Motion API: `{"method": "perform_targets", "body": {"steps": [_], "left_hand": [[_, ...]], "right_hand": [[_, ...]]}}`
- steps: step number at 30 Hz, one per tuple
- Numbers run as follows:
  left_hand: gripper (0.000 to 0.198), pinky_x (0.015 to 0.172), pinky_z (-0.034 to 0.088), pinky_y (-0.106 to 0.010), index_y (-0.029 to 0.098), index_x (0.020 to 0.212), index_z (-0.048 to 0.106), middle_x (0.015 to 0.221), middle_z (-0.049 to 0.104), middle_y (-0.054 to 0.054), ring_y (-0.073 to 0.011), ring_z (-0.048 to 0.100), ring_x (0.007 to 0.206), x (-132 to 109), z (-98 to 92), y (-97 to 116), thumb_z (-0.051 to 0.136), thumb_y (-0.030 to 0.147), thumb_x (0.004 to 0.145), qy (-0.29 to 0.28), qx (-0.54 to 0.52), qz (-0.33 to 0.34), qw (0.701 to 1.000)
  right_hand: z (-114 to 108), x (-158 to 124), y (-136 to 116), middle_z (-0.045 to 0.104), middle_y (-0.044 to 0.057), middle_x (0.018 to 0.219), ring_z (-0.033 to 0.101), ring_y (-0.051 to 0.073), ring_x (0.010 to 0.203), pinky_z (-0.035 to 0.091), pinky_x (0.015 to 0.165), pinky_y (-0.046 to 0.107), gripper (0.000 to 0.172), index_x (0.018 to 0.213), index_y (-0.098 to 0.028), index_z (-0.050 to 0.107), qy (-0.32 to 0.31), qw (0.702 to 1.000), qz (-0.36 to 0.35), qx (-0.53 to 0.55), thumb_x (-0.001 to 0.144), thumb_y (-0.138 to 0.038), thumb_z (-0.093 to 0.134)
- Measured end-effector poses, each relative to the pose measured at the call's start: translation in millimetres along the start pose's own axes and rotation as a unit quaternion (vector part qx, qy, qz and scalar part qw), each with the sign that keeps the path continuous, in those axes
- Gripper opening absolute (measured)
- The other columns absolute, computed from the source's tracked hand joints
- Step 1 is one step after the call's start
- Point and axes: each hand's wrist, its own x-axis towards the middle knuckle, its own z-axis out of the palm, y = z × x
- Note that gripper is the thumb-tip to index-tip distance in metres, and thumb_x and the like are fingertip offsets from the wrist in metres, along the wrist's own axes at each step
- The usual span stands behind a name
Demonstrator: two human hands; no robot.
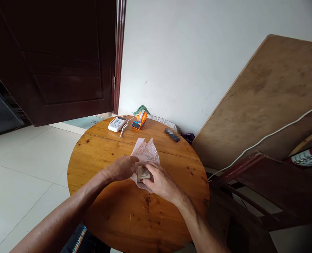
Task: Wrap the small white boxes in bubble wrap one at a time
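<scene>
A small box with a printed label (143, 173) lies on a sheet of bubble wrap (146, 151) in the middle of the round wooden table (114, 211). My left hand (124, 168) rests beside the box on its left, fingers curled against it and the wrap's edge. From the right, my right hand (161, 182) covers the box, its fingers closed around the near side.
At the table's far edge sit a white device with a cable (117, 123), an orange tape dispenser (139, 121) and a dark blurred object (172, 135). A dark door (56, 63) stands behind on the left, a leaning wooden board (266, 98) and a dark wooden chair (258, 189) on the right.
</scene>
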Motion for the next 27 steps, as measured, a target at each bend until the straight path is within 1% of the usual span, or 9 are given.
{"method": "perform_targets", "body": {"steps": [5, 9, 11, 13, 15, 19, 22, 24, 27], "left_hand": [[0.059, 0.074, 0.050, -0.029, 0.028, 0.124, 0.063, 0.108, 0.067, -0.007, -0.0240, 0.065, 0.087, -3, -1.2, -18, 0.069, 0.023, 0.065, -0.062, 0.048, 0.047, 0.996], [0.066, 0.078, 0.051, -0.033, 0.026, 0.127, 0.059, 0.123, 0.059, -0.010, -0.0290, 0.064, 0.097, -9, 1.8, -13, 0.075, 0.031, 0.063, -0.091, 0.104, 0.046, 0.989], [0.065, 0.082, 0.051, -0.037, 0.023, 0.125, 0.059, 0.127, 0.056, -0.013, -0.0319, 0.062, 0.103, -10, 3.8, -11, 0.076, 0.032, 0.062, -0.102, 0.128, 0.050, 0.985], [0.064, 0.084, 0.051, -0.039, 0.022, 0.122, 0.060, 0.128, 0.055, -0.013, -0.0331, 0.061, 0.105, -11, 5.4, -12, 0.077, 0.031, 0.062, -0.105, 0.132, 0.066, 0.983], [0.063, 0.085, 0.050, -0.038, 0.023, 0.121, 0.061, 0.127, 0.055, -0.012, -0.0327, 0.059, 0.107, -12, 5.8, -15, 0.077, 0.030, 0.061, -0.101, 0.122, 0.085, 0.984], [0.058, 0.090, 0.049, -0.038, 0.025, 0.117, 0.063, 0.123, 0.057, -0.009, -0.0307, 0.058, 0.109, -17, 1.1, -19, 0.078, 0.026, 0.060, -0.115, 0.116, 0.129, 0.978], [0.059, 0.091, 0.049, -0.039, 0.026, 0.117, 0.063, 0.124, 0.058, -0.009, -0.0317, 0.058, 0.109, -23, -3.7, -15, 0.081, 0.028, 0.060, -0.139, 0.118, 0.143, 0.973], [0.060, 0.092, 0.049, -0.041, 0.027, 0.121, 0.062, 0.130, 0.056, -0.011, -0.0324, 0.059, 0.110, -23, -3.9, -8, 0.080, 0.032, 0.063, -0.131, 0.103, 0.130, 0.977], [0.047, 0.097, 0.048, -0.045, 0.023, 0.123, 0.062, 0.141, 0.049, -0.015, -0.0335, 0.058, 0.116, -12, 2.2, 4, 0.069, 0.030, 0.077, -0.040, 0.106, 0.097, 0.989]], "right_hand": [[-13, -18, 13, 0.072, 0.006, 0.108, 0.066, 0.023, 0.097, 0.052, 0.086, 0.035, 0.035, 0.112, -0.023, 0.064, 0.116, 0.987, 0.083, 0.070, 0.078, -0.031, 0.066], [-50, -33, 64, 0.073, 0.007, 0.106, 0.067, 0.025, 0.093, 0.052, 0.085, 0.038, 0.042, 0.114, -0.023, 0.064, 0.270, 0.950, 0.152, 0.033, 0.076, -0.042, 0.068], [-59, -38, 101, 0.074, 0.006, 0.099, 0.068, 0.024, 0.086, 0.053, 0.080, 0.038, 0.040, 0.111, -0.023, 0.064, 0.255, 0.948, 0.190, 0.000, 0.075, -0.040, 0.067], [-63, -42, 129, 0.074, 0.005, 0.094, 0.068, 0.024, 0.082, 0.054, 0.077, 0.039, 0.039, 0.110, -0.022, 0.065, 0.178, 0.957, 0.226, -0.023, 0.074, -0.038, 0.065], [-63, -45, 137, 0.072, 0.009, 0.107, 0.068, 0.028, 0.094, 0.052, 0.085, 0.044, 0.048, 0.118, -0.021, 0.062, 0.177, 0.955, 0.230, -0.069, 0.074, -0.039, 0.064], [-58, -40, 94, 0.062, 0.013, 0.129, 0.058, 0.032, 0.119, 0.044, 0.102, 0.050, 0.056, 0.130, -0.022, 0.057, 0.263, 0.946, 0.136, -0.132, 0.078, -0.041, 0.063], [-39, -25, 49, 0.064, 0.010, 0.125, 0.059, 0.027, 0.118, 0.046, 0.103, 0.044, 0.034, 0.119, -0.024, 0.064, 0.192, 0.977, 0.021, -0.087, 0.088, -0.033, 0.054], [-19, -10, 32, 0.062, 0.009, 0.130, 0.056, 0.025, 0.122, 0.045, 0.106, 0.043, 0.034, 0.121, -0.024, 0.063, 0.131, 0.988, -0.014, -0.077, 0.089, -0.026, 0.052], [11, 11, 34, 0.057, 0.013, 0.138, 0.051, 0.024, 0.129, 0.041, 0.110, 0.042, 0.045, 0.129, -0.017, 0.059, 0.085, 0.991, -0.013, -0.102, 0.086, -0.012, 0.046]]}}
